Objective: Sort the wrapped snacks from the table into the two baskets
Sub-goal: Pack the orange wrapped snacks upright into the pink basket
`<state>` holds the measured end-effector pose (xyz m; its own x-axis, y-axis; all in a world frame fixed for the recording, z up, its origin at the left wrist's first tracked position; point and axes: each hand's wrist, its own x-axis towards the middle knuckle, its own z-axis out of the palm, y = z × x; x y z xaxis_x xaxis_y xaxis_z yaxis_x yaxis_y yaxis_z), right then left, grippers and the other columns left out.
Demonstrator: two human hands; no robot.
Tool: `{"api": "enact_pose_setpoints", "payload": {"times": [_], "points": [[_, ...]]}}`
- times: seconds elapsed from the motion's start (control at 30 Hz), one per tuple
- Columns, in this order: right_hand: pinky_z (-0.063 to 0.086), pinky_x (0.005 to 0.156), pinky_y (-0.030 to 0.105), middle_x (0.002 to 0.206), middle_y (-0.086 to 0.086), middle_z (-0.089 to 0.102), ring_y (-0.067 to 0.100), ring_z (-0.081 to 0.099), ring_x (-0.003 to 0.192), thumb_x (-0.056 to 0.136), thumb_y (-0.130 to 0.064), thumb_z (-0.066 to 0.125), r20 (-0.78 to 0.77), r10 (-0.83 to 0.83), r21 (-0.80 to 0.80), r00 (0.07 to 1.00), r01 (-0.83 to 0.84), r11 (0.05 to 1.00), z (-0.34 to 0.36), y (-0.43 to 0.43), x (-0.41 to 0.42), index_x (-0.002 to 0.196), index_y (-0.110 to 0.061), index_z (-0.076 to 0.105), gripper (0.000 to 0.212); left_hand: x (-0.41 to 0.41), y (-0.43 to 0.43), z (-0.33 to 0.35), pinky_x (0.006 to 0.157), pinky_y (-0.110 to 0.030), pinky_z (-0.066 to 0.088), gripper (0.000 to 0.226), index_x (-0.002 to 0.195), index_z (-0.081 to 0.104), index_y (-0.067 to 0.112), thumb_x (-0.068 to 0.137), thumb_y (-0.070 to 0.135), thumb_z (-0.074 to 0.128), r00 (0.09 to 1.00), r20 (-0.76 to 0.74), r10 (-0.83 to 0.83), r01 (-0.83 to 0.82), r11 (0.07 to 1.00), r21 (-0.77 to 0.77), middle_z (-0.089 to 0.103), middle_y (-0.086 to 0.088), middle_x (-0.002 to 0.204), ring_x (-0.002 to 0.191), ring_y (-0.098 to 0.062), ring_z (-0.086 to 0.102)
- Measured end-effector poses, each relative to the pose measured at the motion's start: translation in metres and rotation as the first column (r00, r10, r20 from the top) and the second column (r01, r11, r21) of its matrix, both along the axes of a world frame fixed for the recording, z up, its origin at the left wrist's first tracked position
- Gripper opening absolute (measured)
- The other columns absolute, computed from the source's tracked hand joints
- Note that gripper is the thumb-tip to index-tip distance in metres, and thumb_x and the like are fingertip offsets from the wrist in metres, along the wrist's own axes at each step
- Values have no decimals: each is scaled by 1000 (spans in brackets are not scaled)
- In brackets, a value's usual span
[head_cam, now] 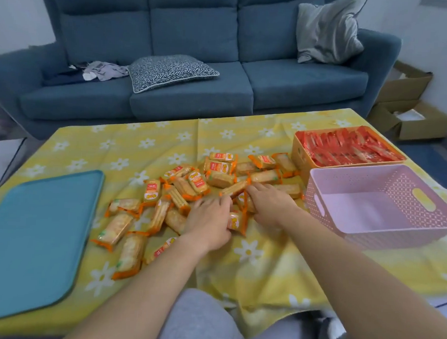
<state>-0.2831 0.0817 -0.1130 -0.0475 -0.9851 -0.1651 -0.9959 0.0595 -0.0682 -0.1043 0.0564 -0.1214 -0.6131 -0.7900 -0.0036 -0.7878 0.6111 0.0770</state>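
Both hands are down in the pile of orange-wrapped snacks [185, 190], right in the middle of the bench [147, 140], which is draped in a yellow daisy cloth [264, 268]. The left hand [210, 220] lies palm down on the near side of the heap, fingers stretched forward over the packets and a little blurred; it looks relaxed rather than clenched. The right hand [270, 206] sits just beside it, knuckles up, fingertips touching a long packet [234, 189] at the heap's right edge. Whether it has actually closed on that packet I cannot tell, because the fingers hide the contact. One upright packet [237, 220] stands in the gap between the two hands.

Over to the right are the two baskets, side by side and touching. The pink basket [363, 230] is the nearer one, with perforated walls and a bare floor showing. Behind it, the orange basket [298, 152] is packed with red-wrapped snacks [346, 149] in neat rows. The orange packets spread from the orange basket's left wall across to the centre, scattered and overlapping, some label up and some on their sides.

Far left, a teal tray [35, 238] lies flat on the cloth, well apart from the baskets. Beyond the bench is a blue sofa [298, 83] with a patterned cushion [170, 71] lying on the seat and a grey cushion [328, 30] propped in the corner. Cardboard boxes [409, 116] sit on the floor at the right, and a grey-trousered knee [200, 322] shows at the bottom edge.
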Motion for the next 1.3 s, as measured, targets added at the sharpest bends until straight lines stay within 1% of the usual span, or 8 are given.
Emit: {"api": "enact_pose_setpoints", "payload": {"times": [0.17,0.3,0.43,0.6,0.73,0.9,1.1,1.3], "points": [[41,103,44,143,8,40,34,37,134,84,-30,67,-215,26,2,976,-26,1000,-5,-11,1,138,-19,41,60,-5,-9,-9,100,-39,36,60,130,52,26,77,50,68,989,147,23,-25,1000,15,44,-2,130,124,-28,39],[39,103,44,141,11,39,33,35,133,78,-45,68,-252,-15,54,968,30,998,4,-17,-7,135,-19,50,65,2,-17,-10,97,-35,41,60,127,54,31,72,49,71,990,-66,127,-121,988,96,44,5,127,123,-22,40],[51,86,38,129,9,56,31,57,118,69,-53,72,192,-248,-38,950,260,965,27,-31,-14,121,-13,58,68,5,-29,-6,87,-37,48,55,111,58,23,66,52,69,813,-403,420,-313,899,305,56,7,114,109,-17,53],[52,57,31,74,8,65,29,68,75,77,-37,74,633,-486,116,603,546,830,17,-43,1,67,-13,58,30,-12,-40,1,76,-29,52,15,90,75,25,77,34,77,434,-525,733,-97,617,781,77,8,86,89,-17,71],[62,78,41,91,12,73,30,72,88,74,-35,76,758,-543,250,361,608,754,5,-46,9,86,-9,68,30,-20,-30,1,83,-40,60,27,96,76,18,73,32,78,388,-419,821,30,443,896,78,-4,88,83,-21,73],[61,70,42,91,12,73,29,71,78,55,-38,80,872,-481,354,90,562,747,27,-35,12,95,-8,70,51,-24,-24,17,76,-40,56,30,113,71,12,85,24,73,308,-288,907,202,233,951,76,-15,97,81,-29,72],[54,69,38,72,3,62,19,62,71,83,-19,76,967,-198,34,162,685,728,95,17,-32,72,-15,62,18,-97,-1,62,58,-33,57,42,119,63,15,82,28,76,319,-445,837,325,344,881,74,-9,88,66,-22,70],[60,88,45,105,3,70,22,71,96,83,-41,75,980,-197,136,-31,829,542,99,85,-114,109,-22,60,35,-197,46,82,64,-32,61,55,114,69,17,66,39,86,448,-575,685,366,446,817,78,-5,97,79,-18,76]]}}
